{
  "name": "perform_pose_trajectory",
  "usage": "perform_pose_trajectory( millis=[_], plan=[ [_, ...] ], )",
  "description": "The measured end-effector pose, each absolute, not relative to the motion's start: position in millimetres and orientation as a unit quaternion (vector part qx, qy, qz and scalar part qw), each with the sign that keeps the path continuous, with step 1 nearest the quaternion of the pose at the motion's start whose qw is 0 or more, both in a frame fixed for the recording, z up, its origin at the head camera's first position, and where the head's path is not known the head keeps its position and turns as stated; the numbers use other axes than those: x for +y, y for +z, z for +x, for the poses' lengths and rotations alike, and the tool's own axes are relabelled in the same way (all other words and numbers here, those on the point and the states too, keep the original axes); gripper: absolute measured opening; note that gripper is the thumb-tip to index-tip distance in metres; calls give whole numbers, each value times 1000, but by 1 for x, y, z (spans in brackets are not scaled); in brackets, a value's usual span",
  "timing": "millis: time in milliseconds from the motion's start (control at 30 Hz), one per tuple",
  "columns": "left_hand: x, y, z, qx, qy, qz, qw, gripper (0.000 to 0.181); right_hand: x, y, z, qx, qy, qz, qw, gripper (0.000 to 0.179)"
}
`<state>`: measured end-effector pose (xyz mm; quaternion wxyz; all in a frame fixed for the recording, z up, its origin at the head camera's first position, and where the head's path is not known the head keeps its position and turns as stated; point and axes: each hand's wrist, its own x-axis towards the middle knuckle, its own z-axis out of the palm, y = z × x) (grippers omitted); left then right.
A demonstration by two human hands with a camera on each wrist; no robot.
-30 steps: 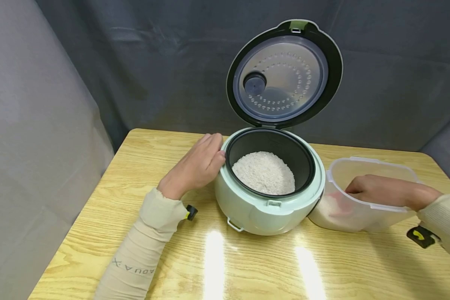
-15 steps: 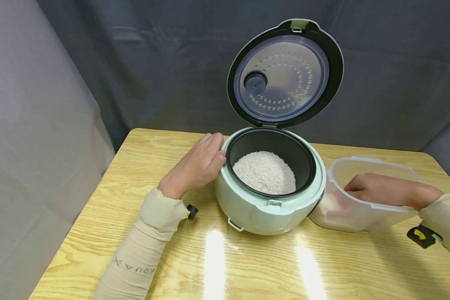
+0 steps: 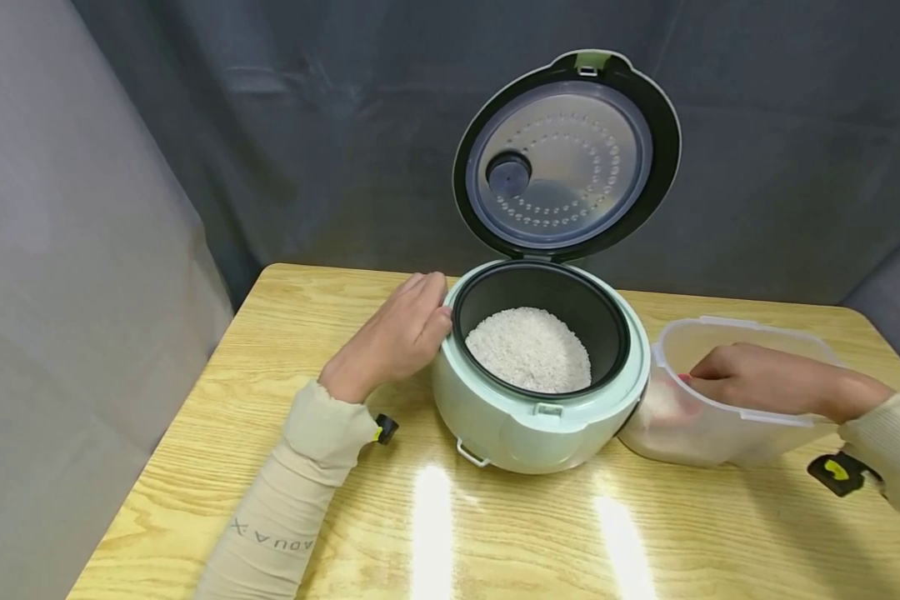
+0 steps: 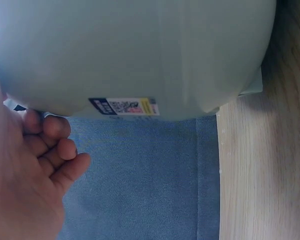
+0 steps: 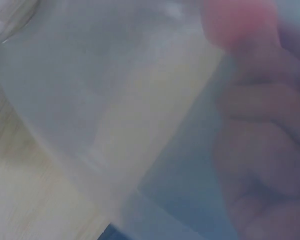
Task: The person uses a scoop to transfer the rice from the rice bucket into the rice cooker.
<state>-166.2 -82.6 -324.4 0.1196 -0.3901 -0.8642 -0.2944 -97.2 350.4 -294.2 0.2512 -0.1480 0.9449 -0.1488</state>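
Observation:
A pale green rice cooker (image 3: 540, 446) stands with its lid (image 3: 570, 158) raised. White rice (image 3: 528, 350) lies in its dark inner pot (image 3: 600, 333). My left hand (image 3: 390, 333) grips the cooker's left rim, its thumb at the edge; in the left wrist view the other fingers curl loosely beside the body. To the right, my right hand (image 3: 765, 379) reaches into a translucent plastic container (image 3: 750, 437). Its fingers curl around a pink scoop-like object (image 3: 684, 378), mostly hidden by hand and wall. The right wrist view shows this pink object (image 5: 240, 22) blurred through plastic.
Everything stands on a light wooden table (image 3: 330, 517). Dark cloth (image 3: 345, 150) hangs behind, and pale cloth (image 3: 82, 292) on the left. The container stands close against the cooker's right side. The raised lid rises high at the back.
The right hand has risen slightly inside the container, and a pink edge now shows beside its fingers. The left hand stays at the cooker's rim. The head view has shifted a little.

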Motion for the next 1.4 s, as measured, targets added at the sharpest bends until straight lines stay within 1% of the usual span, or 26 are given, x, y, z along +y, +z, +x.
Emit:
perform_pose_trajectory(
  millis=[200,333,500,700,867,1033,1200,1400],
  plan=[
    [-82,-325,-167,-863,-293,-392,123,21,352,-293,-92,961,-118,-142,208,40],
    [-82,-325,-166,-863,-293,-392,124,20,353,-291,-91,963,-115,-142,197,37],
    [-82,-324,-165,-863,-294,-392,125,20,353,-285,-91,962,-120,-135,203,32],
    [-82,-324,-164,-863,-294,-391,126,19,352,-278,-89,963,-125,-101,218,28],
    [-82,-324,-165,-863,-292,-391,127,19,353,-272,-83,960,-149,-71,227,31],
    [-83,-325,-165,-864,-293,-390,126,19,352,-269,-80,954,-172,-31,242,37],
    [-83,-324,-164,-865,-294,-388,123,20,352,-265,-78,951,-185,-2,249,39],
    [-82,-323,-164,-867,-291,-386,122,19,353,-260,-73,952,-194,8,238,38]
  ],
)
